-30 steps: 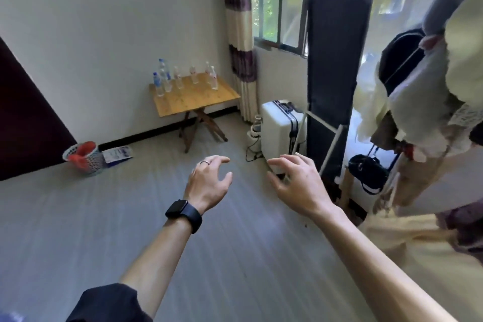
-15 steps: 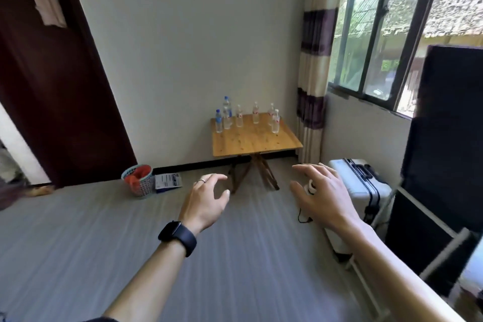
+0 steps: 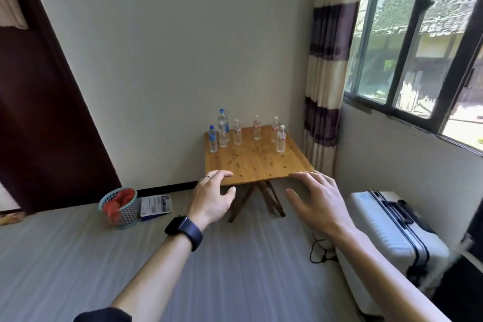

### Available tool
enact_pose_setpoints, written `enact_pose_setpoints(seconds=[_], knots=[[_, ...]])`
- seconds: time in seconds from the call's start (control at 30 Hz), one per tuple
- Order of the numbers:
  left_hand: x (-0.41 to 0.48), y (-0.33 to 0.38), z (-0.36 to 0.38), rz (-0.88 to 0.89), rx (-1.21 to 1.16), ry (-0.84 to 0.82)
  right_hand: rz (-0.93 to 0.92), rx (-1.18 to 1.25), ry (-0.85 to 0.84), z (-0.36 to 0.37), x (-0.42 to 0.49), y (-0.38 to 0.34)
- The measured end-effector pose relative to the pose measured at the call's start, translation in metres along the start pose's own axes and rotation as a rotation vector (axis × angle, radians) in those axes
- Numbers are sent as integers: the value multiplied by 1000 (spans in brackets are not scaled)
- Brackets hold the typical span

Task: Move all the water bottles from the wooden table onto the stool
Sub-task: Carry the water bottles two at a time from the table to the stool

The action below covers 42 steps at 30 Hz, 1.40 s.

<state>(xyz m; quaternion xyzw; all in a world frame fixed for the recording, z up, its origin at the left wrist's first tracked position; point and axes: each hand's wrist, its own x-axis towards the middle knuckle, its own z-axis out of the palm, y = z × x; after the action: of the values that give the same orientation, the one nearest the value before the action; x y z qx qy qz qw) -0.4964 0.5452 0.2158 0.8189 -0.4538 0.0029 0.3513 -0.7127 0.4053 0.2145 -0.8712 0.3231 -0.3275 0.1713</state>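
Note:
A small wooden folding table (image 3: 257, 162) stands against the far wall, near the curtain. Several clear water bottles stand upright along its back edge: a tall blue-capped one (image 3: 223, 123), a short blue-capped one (image 3: 213, 139), and white-capped ones, the nearest at the right (image 3: 281, 138). My left hand (image 3: 213, 197), with a ring and a dark watch, and my right hand (image 3: 316, 195) reach forward with fingers spread, both empty and well short of the table. No stool is in view.
A white suitcase (image 3: 392, 235) lies by the right wall under the window, a black cable (image 3: 320, 251) beside it. A mesh basket (image 3: 121, 206) with red contents and a leaflet (image 3: 156, 204) sit on the floor left of the table. A dark door (image 3: 39, 112) fills the left.
The view has swung left and moved closer to the table, which now looks larger and centred. Both hands stay raised and open in front of me.

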Motion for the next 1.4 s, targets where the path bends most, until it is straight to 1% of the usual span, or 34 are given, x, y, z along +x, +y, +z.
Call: enact_pose_setpoints(seconds=[0.27, 0.47, 0.63, 0.77, 0.9, 1.03, 1.27, 1.33, 1.4], knots=[[173, -38, 41, -108, 49, 68, -46, 78, -96, 79, 189, 65], [279, -92, 64, -197, 92, 89, -86, 127, -171, 152, 302, 92], [373, -157, 90, -236, 79, 57, -70, 127, -215, 230, 391, 113], [467, -214, 105, -240, 71, 47, -44, 80, -241, 292, 476, 120], [553, -251, 115, -253, 73, 20, -19, 45, -279, 341, 550, 123], [621, -288, 138, -270, 73, -32, 18, 51, -317, 396, 614, 135], [730, -379, 195, -375, 95, -92, 46, 78, -481, 528, 726, 168], [763, -404, 212, -433, 102, -89, 68, 80, -551, 569, 760, 180], [796, -426, 228, -490, 107, -119, 81, 55, -632, 610, 797, 190]])
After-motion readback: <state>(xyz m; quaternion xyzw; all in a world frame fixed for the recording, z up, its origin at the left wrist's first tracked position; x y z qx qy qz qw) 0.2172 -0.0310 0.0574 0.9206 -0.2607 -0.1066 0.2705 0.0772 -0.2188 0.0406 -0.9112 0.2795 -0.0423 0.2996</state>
